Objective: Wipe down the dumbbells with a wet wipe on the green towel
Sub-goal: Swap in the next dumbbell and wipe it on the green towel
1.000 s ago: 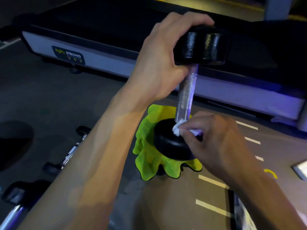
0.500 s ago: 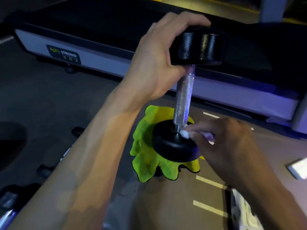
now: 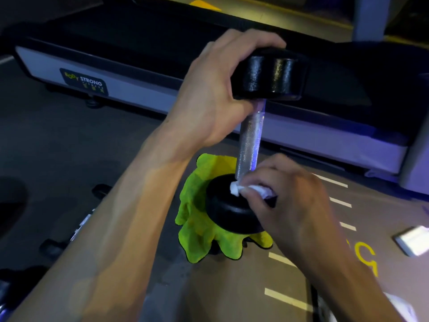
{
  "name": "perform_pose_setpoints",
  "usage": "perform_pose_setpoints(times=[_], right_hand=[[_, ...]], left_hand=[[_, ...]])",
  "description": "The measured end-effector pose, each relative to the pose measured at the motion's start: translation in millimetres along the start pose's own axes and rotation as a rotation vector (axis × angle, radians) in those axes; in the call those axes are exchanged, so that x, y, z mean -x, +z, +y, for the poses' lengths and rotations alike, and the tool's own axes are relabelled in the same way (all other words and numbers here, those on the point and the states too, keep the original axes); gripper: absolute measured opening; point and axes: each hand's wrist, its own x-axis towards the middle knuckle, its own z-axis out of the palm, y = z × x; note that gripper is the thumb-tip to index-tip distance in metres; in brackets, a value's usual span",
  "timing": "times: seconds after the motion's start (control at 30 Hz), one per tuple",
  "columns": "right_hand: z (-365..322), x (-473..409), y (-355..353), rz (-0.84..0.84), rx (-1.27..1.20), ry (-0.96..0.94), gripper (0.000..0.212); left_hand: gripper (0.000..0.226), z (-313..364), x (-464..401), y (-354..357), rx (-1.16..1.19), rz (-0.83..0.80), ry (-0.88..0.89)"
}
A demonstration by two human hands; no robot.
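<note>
- Head view: a dumbbell (image 3: 249, 145) stands on end at mid-scene, nearly upright, its top leaning a little to the right.
- Its lower black head rests on a green towel (image 3: 197, 205), which lies crumpled on the floor (image 3: 58, 154) and spills out to the left and near side of the head.
- The bar between the two heads is silver and knurled, with a bluish sheen along its right edge.
- The left hand (image 3: 209, 96) grips the upper black head from the left: fingers curl over its top, the thumb tucks under its lower rim beside the bar.
- The right hand (image 3: 294, 201) comes in from the near right, fingers pressed together and pinching a white wipe (image 3: 246, 189).
- The wipe touches the top face of the lower head just at the foot of the bar; a bunched corner sticks out to the left of the fingertips.
- Behind the dumbbell, across the far side, runs a treadmill (image 3: 139, 89) with a dark belt and pale side rail bearing a "BODY STRONG" label (image 3: 84, 83).
- At the near left, partly hidden by the left forearm, other dumbbells (image 3: 76, 228) lie on the floor; their number is unclear.
- The floor at the right carries white dashes (image 3: 287, 298) and a yellow mark (image 3: 365, 259).
- A bright pale rectangle (image 3: 413, 240) lies at the right edge; what it is cannot be told.
</note>
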Motion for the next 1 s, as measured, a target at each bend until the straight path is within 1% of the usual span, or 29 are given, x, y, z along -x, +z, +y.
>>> perform_pose_setpoints(times=[0.03, 0.13, 0.2, 0.23, 0.3, 0.37, 0.4, 0.47, 0.53, 0.57, 0.6, 0.63, 0.67, 0.73, 0.77, 0.8, 0.83, 0.87, 0.93, 0.97, 1.0], right_hand=[[3.1, 0.8, -4.7, -0.023, 0.002, 0.010, 0.011], [8.0, -8.2, -17.9, -0.226, -0.040, -0.001, 0.013], [11.3, -16.6, -20.1, -0.285, -0.034, 0.013, 0.008], [13.2, -19.1, -18.0, -0.268, -0.026, 0.018, 0.006], [14.9, -19.0, -9.5, -0.180, 0.003, 0.006, 0.005], [14.4, -14.3, 0.1, -0.087, 0.046, -0.065, 0.008], [14.0, -12.6, 3.7, -0.059, 0.050, -0.102, 0.010], [12.0, -14.4, 6.0, -0.001, 0.039, -0.166, 0.012], [10.1, -27.2, 2.3, 0.146, 0.066, -0.226, 0.014], [10.5, -34.8, 0.4, 0.238, 0.090, -0.236, 0.013], [11.2, -39.8, -1.5, 0.293, 0.106, -0.231, 0.012], [12.8, -40.1, -2.8, 0.292, 0.119, -0.228, 0.013], [15.0, -34.2, -2.2, 0.231, 0.121, -0.234, 0.016], [13.3, -12.0, 1.8, 0.028, 0.099, -0.216, 0.017], [10.1, -4.6, 1.4, -0.051, 0.096, -0.193, 0.016], [8.3, -3.7, -0.1, -0.090, 0.112, -0.175, 0.018], [7.6, -8.7, -2.6, -0.080, 0.155, -0.173, 0.020], [6.5, -17.3, -4.5, -0.022, 0.195, -0.180, 0.020], [2.7, -34.8, -7.7, 0.173, 0.248, -0.185, 0.009], [0.9, -37.5, -6.1, 0.225, 0.262, -0.183, 0.009], [0.9, -34.4, -2.7, 0.195, 0.268, -0.179, 0.013]], left_hand=[[0.067, 1.0, -0.5, 0.9, 0.001, -0.004, -0.003], [0.068, 5.0, -1.6, 2.7, -0.011, -0.026, 0.000], [0.070, 6.8, -1.7, 1.5, -0.022, -0.059, 0.008], [0.071, 7.3, -1.8, 0.4, -0.023, -0.077, 0.011], [0.070, 9.4, -1.0, -0.7, -0.006, -0.105, 0.008], [0.067, 11.5, -0.7, -0.3, 0.027, -0.101, -0.007], [0.063, 12.6, -0.7, 1.0, 0.039, -0.083, -0.019], [0.049, 15.1, -1.9, 4.2, 0.049, -0.038, -0.039], [0.038, 17.2, -3.8, 5.9, 0.042, -0.014, -0.042], [0.035, 17.7, -4.4, 6.7, 0.033, -0.015, -0.041], [0.035, 18.3, -4.8, 7.1, 0.025, -0.019, -0.043], [0.034, 18.9, -5.6, 8.0, 0.023, -0.025, -0.045], [0.034, 19.8, -6.2, 8.5, 0.026, -0.030, -0.045], [0.033, 21.0, -6.3, 10.2, 0.034, -0.029, -0.041], [0.033, 21.3, -6.0, 10.7, 0.036, -0.025, -0.035], [0.033, 21.9, -5.1, 11.4, 0.036, -0.021, -0.030], [0.033, 22.8, -4.2, 11.7, 0.038, -0.020, -0.028], [0.033, 24.2, -3.6, 12.3, 0.041, -0.028, -0.026], [0.033, 26.1, -3.1, 12.4, 0.033, -0.041, -0.018], [0.033, 26.4, -3.1, 12.4, 0.025, -0.040, -0.014], [0.034, 27.0, -3.3, 12.1, 0.023, -0.039, -0.013]])
